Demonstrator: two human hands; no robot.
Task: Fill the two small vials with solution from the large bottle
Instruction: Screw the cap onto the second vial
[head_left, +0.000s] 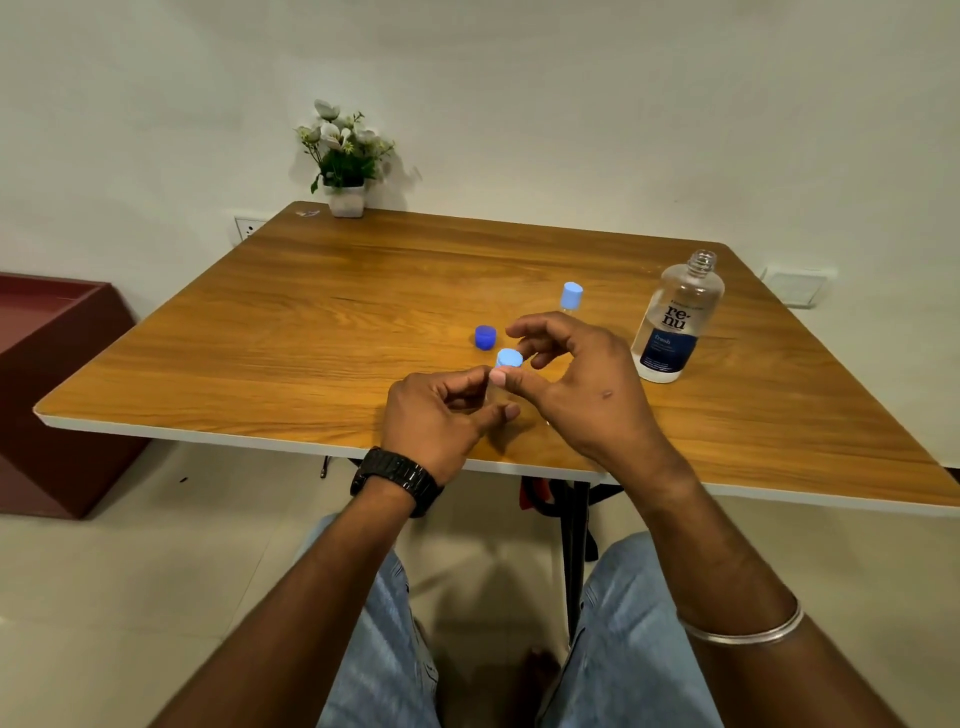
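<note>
both hands pinch the near vial (500, 387): left hand (441, 415) holds its body, right hand (576, 379) thumb at the light-blue cap (509, 358). second vial (571, 297) at 1 o'clock, open bottle (675, 319) at 2, dark cap (485, 337) at 11. risk: a slipping twist could tip it.

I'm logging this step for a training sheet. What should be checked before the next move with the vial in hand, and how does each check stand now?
1. Near vial held: ok; left hand and right hand both pinch it near its light blue cap.
2. Its cap seated or loose: cannot tell.
3. Its fill level: cannot tell; the fingers hide the body.
4. Second vial upright and capped: ok.
5. Large bottle upright on the table and open: ok.
6. Dark blue cap within reach: ok, on the table beside the hands.
</note>
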